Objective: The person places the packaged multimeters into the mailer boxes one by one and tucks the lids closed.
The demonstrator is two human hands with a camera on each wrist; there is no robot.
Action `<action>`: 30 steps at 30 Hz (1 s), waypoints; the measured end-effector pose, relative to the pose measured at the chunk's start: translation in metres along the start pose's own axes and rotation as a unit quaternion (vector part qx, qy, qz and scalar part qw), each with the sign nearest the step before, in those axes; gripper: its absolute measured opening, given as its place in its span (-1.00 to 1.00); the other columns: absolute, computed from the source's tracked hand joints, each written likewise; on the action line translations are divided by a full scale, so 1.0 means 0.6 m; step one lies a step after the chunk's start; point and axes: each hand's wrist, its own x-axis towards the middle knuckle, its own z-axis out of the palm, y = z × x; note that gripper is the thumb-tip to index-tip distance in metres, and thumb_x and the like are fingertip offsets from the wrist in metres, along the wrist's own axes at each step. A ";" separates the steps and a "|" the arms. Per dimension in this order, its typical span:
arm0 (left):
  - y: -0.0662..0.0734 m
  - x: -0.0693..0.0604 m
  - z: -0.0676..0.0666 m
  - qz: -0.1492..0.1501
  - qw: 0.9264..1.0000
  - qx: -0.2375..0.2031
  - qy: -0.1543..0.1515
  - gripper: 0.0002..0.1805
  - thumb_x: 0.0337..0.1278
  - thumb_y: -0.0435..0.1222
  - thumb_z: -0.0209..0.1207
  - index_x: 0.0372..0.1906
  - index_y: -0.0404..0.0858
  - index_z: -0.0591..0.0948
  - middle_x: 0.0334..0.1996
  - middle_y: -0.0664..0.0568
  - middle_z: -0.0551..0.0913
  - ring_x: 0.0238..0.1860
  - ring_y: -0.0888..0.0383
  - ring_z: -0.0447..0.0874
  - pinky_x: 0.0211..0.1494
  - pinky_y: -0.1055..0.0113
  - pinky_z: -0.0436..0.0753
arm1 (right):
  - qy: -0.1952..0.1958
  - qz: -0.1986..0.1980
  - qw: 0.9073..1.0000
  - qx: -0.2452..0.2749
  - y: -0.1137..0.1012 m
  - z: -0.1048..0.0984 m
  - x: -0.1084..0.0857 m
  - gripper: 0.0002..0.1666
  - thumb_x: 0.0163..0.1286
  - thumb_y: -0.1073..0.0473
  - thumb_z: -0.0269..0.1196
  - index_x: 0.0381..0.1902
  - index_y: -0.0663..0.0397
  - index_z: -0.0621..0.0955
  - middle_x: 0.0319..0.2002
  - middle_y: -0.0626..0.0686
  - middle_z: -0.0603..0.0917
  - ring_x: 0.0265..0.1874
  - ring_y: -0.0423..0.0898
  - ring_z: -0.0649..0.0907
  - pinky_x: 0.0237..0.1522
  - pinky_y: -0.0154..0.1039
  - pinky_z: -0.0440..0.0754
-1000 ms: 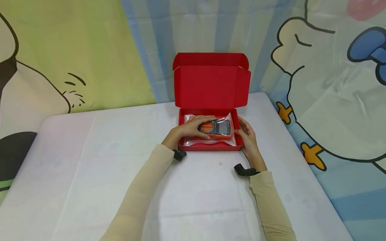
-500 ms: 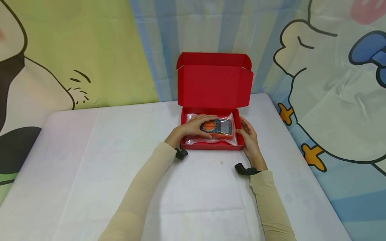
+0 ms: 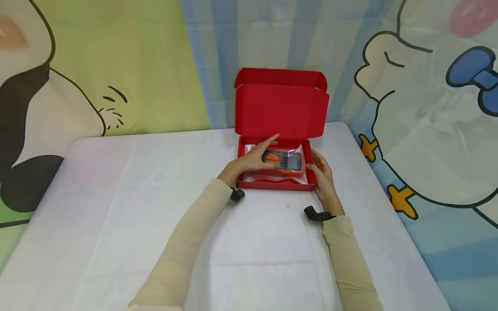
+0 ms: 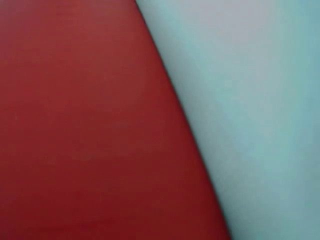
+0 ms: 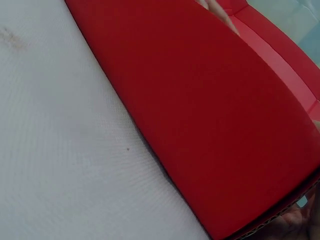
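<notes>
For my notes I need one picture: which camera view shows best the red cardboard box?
The head view: it shows nearly all the red cardboard box, raised lid included. The left wrist view shows only a plain red part; the right wrist view, mostly one outer wall, cut off by the frame.

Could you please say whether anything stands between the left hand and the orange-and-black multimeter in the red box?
Yes: the clear plastic bag around the orange-and-black multimeter comes between it and the left hand. Nothing else visible does; the red cardboard lid stands open behind.
</notes>
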 end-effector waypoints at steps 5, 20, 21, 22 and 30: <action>-0.007 -0.005 -0.004 0.031 0.997 -0.025 0.059 0.03 0.08 -0.12 0.35 0.55 0.11 -0.04 0.42 0.05 0.24 0.43 0.02 0.13 0.23 0.10 0.54 | 0.000 0.007 1.000 -0.006 0.002 0.008 0.007 -0.33 0.43 0.33 0.10 0.45 -0.16 0.33 0.46 -0.01 0.26 0.41 -0.06 0.24 0.11 -0.39 0.54; 0.002 -0.034 -0.029 0.082 0.978 -0.044 0.188 0.09 0.14 -0.22 0.31 0.56 -0.04 -0.20 0.55 0.08 -0.19 0.50 0.06 -0.03 0.41 -0.17 0.23 | 0.037 0.021 0.997 -0.067 -0.061 -0.008 0.009 -0.15 0.45 0.03 0.14 0.56 -0.32 0.01 0.57 -0.16 -0.11 0.54 -0.11 -0.14 0.48 -0.12 0.06; 0.002 -0.035 -0.034 0.087 0.974 -0.039 0.205 0.10 0.14 -0.24 0.31 0.56 -0.05 -0.22 0.55 0.09 -0.21 0.51 0.10 -0.07 0.42 -0.16 0.21 | 0.037 0.008 0.997 -0.067 -0.070 -0.008 0.012 -0.15 0.46 0.05 0.12 0.57 -0.29 -0.01 0.57 -0.16 -0.14 0.54 -0.10 -0.18 0.49 -0.11 0.02; 0.001 -0.036 -0.040 0.091 0.969 -0.028 0.226 0.11 0.12 -0.23 0.31 0.56 -0.07 -0.22 0.55 0.09 -0.21 0.52 0.14 -0.20 0.44 -0.16 0.16 | 0.037 -0.005 0.997 -0.068 -0.080 -0.008 0.016 -0.15 0.46 0.07 0.10 0.57 -0.27 -0.03 0.58 -0.16 -0.17 0.54 -0.10 -0.21 0.50 -0.10 -0.02; 0.013 -0.040 -0.079 0.084 0.940 -0.056 0.327 0.06 0.14 -0.24 0.25 0.56 -0.14 -0.21 0.54 0.06 -0.20 0.52 0.10 -0.21 0.45 -0.14 0.16 | 0.024 -0.008 0.991 -0.131 -0.157 0.037 0.038 -0.08 0.44 0.06 0.10 0.58 -0.28 -0.12 0.58 -0.13 -0.28 0.54 -0.05 -0.27 0.50 0.06 -0.10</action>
